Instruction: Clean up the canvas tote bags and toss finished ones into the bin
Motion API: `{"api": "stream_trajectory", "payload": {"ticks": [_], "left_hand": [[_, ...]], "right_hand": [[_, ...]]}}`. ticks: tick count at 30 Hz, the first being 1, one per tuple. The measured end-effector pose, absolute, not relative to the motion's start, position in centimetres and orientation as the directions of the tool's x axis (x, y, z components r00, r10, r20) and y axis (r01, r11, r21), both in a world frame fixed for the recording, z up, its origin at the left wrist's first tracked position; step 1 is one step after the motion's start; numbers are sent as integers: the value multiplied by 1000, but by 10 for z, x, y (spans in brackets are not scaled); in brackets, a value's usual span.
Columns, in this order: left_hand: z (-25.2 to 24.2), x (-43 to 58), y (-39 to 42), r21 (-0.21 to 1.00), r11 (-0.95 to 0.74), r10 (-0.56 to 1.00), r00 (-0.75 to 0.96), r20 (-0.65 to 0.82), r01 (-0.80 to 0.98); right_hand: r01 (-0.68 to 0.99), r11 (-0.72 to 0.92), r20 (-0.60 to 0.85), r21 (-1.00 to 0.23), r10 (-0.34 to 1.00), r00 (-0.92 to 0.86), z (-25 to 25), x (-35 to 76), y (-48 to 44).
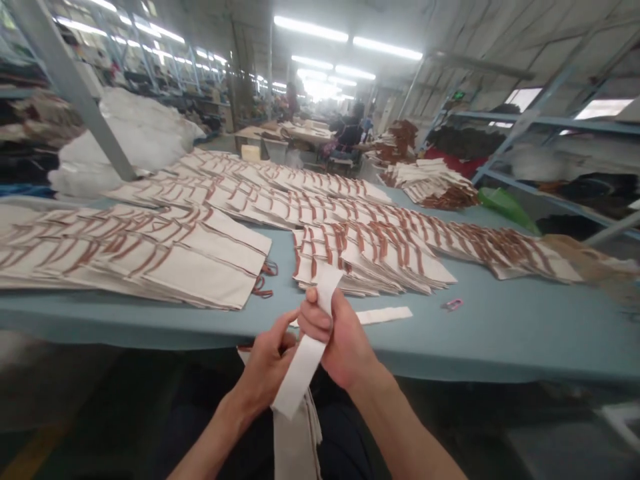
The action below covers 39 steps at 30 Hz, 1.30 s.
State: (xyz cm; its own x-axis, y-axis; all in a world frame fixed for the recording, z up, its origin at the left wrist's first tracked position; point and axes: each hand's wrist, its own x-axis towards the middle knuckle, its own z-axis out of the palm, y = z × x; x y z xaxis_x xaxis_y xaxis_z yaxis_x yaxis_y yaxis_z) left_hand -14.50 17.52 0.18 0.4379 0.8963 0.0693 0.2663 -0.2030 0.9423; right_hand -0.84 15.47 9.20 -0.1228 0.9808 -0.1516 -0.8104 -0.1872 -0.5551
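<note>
My right hand (334, 333) is closed around a white fabric strip (305, 363), whose top end sticks up above my fingers. My left hand (267, 363) pinches the same strip lower down, just in front of the table's near edge. More cream fabric (295, 440) hangs from my hands down toward my lap. A second white strip (383, 315) lies flat on the blue-grey table (500, 333) just right of my hands.
Overlapping rows of cream fabric pieces with brown straps (140, 250) (370, 253) cover the table. Small pink snips (453, 305) lie to the right. A green bag (507, 207), white sacks (135, 133), shelving (550, 127) and seated people (350, 133) are behind.
</note>
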Motion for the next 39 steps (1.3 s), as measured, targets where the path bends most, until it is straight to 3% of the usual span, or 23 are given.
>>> {"api": "stream_trajectory", "payload": {"ticks": [5,10,13,15,19,21,22,23,24,25,27,29,31,34,39], "left_hand": [[11,-158,158,953,-285,896,382,225,107],[21,-161,150,912,-408,830,395,394,-53],[27,-163,148,898,-434,805,417,422,-70],[31,-167,146,911,-406,825,400,400,-75],[41,-181,139,967,-228,917,308,252,-113],[46,-188,136,983,-95,959,252,132,-154],[48,-190,134,983,-24,971,228,66,-181],[50,-192,133,977,47,978,210,-2,-209],[51,-193,132,965,114,978,196,-67,-236],[51,-193,131,951,171,974,190,-124,-258],[52,-193,130,928,248,961,190,-201,-277],[53,-193,128,920,276,955,190,-229,-277],[55,-194,127,923,277,952,209,-225,-268],[60,-197,127,936,246,953,242,-185,-252],[59,-201,128,957,220,951,260,-167,-189]], "right_hand": [[-828,-133,-308,-544,950,49,81,-7,164],[-841,-170,-365,-514,930,35,66,-17,160],[-838,-192,-381,-511,924,20,58,-28,159],[-777,-212,-368,-593,930,27,53,-32,157],[-443,-261,-300,-858,954,18,41,-21,138],[-272,-264,-284,-925,958,36,35,-7,123],[66,-210,-199,-975,969,143,32,0,116],[350,-159,-78,-923,969,234,31,6,109],[513,-82,69,-855,961,267,31,11,105],[650,39,254,-759,937,241,33,13,102],[756,332,562,-565,825,58,41,9,102],[712,588,715,-383,677,-175,52,-3,107],[625,718,745,-306,589,-311,64,-16,116],[504,803,753,-318,537,-380,73,-29,130],[289,838,759,-463,544,-358,66,-39,142]]}}
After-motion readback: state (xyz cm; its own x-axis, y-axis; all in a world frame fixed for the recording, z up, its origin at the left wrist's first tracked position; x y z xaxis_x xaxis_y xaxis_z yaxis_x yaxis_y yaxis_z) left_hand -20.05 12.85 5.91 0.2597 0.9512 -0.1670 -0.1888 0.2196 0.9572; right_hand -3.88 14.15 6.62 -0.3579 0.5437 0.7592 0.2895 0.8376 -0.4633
